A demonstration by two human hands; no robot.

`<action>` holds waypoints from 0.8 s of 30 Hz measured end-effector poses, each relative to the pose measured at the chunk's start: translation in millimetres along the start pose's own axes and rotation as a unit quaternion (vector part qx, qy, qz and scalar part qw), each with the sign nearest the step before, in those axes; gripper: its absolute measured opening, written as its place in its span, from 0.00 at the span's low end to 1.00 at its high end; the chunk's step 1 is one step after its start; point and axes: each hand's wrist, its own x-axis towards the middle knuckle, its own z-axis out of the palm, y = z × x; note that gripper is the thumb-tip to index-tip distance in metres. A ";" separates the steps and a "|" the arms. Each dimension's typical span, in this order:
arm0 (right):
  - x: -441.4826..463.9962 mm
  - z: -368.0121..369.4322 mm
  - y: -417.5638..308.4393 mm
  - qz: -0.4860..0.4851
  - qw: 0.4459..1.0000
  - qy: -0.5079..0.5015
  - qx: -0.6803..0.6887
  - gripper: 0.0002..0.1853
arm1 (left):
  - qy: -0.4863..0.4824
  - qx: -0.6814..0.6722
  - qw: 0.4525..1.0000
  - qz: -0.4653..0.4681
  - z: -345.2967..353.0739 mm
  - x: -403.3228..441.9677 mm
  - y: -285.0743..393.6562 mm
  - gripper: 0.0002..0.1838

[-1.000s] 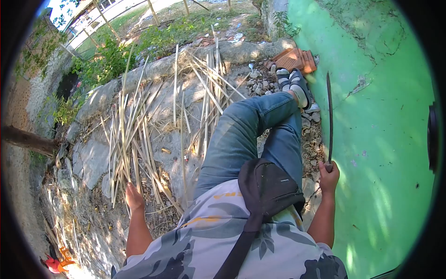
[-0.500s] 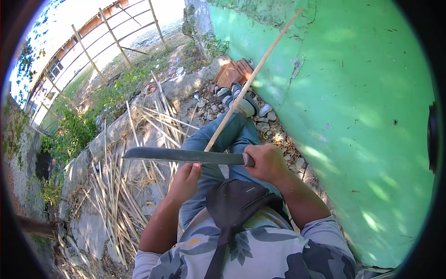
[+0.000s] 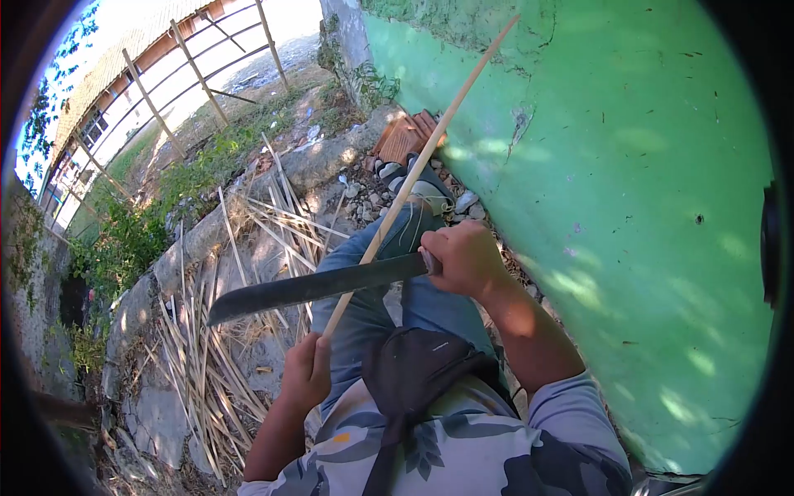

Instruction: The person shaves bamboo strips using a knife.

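Observation:
My right hand (image 3: 465,258) is closed round the handle of a long machete (image 3: 318,287), whose dark blade points left and crosses over a pale wooden strip (image 3: 430,142). The lower end of that strip is pinched in my left hand (image 3: 307,372), between thumb and fingers. From there the strip slants up and to the right, past my feet and in front of the green wall. A thin curl of fibre shows beside the strip above my knee. Both hands are over my lap, near the black bag (image 3: 418,372).
Many cut strips (image 3: 203,364) lie in a loose pile on the ground at the left. Orange tiles (image 3: 404,139) and small stones are by my feet. A green wall (image 3: 628,231) rises close on the right. A stick fence (image 3: 198,70) stands farther off.
A strip has come into my left hand since the earliest frame, and the machete has swung across it. Since the middle frame, my left hand has moved down and left, and the blade has tilted.

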 end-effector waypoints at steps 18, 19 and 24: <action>46.9 86.7 -26.5 0.043 0.978 -0.069 0.192 0.12 | 0.186 -0.086 0.923 -0.324 -56.4 -169.5 -129.2 0.19; 44.9 84.6 -26.7 0.051 0.976 -0.072 0.198 0.12 | 0.200 -0.129 0.912 -0.334 -53.6 -162.7 -131.2 0.19; 29.7 89.2 -30.5 0.044 0.969 -0.109 0.216 0.12 | 0.161 -0.227 0.916 -0.288 -28.6 -121.0 -142.4 0.16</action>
